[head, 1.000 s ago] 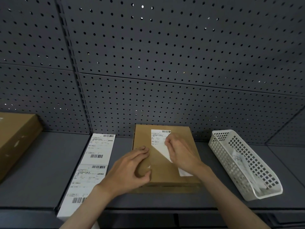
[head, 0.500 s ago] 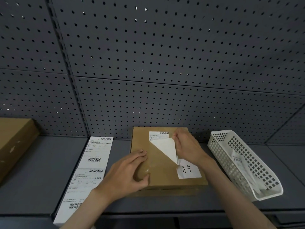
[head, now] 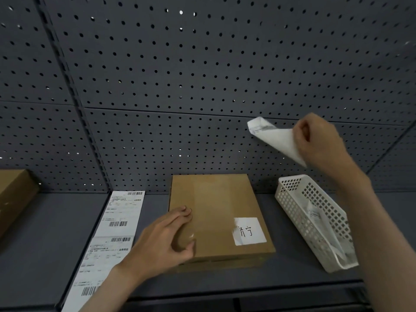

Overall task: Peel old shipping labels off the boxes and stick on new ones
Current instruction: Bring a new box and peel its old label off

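Right hand [head: 319, 140], raised above the white perforated plastic basket [head: 292, 199], pinches a curled white peeled label [head: 276, 137]. Left hand [head: 166, 239], fingers straight, presses the flat brown cardboard box [head: 216, 208] on the grey shelf [head: 45, 233], beside a strip of white barcode labels [head: 117, 224].

Dim, even light, cool grey cast; source not in view. Pegboard [head: 225, 70]: seams bow and tilt toward its outer edges, wide-angle distortion. Bright specks in some of its holes. Below it, soft sheen on box [head: 216, 212] top. In front of it, right hand [head: 319, 143] and peeled label [head: 276, 137] motion-blurred
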A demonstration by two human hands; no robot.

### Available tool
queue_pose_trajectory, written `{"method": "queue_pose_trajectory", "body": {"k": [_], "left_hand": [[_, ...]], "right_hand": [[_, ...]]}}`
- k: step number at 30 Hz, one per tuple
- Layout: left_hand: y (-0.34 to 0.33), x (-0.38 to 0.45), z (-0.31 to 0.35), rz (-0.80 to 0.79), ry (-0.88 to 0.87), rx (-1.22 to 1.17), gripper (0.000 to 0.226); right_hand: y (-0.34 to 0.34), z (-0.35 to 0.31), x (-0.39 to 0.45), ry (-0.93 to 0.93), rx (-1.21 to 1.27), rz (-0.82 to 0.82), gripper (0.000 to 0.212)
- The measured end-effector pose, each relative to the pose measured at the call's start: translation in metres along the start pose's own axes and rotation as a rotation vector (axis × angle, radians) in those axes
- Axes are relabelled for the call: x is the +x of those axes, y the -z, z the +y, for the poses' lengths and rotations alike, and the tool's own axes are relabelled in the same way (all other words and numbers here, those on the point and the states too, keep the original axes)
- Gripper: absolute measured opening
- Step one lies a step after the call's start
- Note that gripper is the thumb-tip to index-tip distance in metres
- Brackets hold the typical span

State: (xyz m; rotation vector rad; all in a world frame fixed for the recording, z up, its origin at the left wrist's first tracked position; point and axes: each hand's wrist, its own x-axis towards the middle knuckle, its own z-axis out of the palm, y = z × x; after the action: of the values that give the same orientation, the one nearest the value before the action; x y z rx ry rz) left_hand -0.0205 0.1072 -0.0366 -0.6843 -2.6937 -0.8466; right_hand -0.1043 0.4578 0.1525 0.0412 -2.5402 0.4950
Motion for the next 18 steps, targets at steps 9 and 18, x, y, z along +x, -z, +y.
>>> {"method": "queue_pose_trajectory", "body": {"k": [9, 18], "left_hand": [[-0.001, 0.0, -0.003, -0.014, 0.022, -0.028, 0.068], [-0.002, -0.002, -0.004, -0.012, 0.011, -0.033, 0.068]], "right_hand": [[0.027, 0.08, -0.088, -0.267, -0.025, 0.075, 0.011], [0.006, 0.132, -0.155, -0.121, -0.312, -0.016, 0.019]]}}
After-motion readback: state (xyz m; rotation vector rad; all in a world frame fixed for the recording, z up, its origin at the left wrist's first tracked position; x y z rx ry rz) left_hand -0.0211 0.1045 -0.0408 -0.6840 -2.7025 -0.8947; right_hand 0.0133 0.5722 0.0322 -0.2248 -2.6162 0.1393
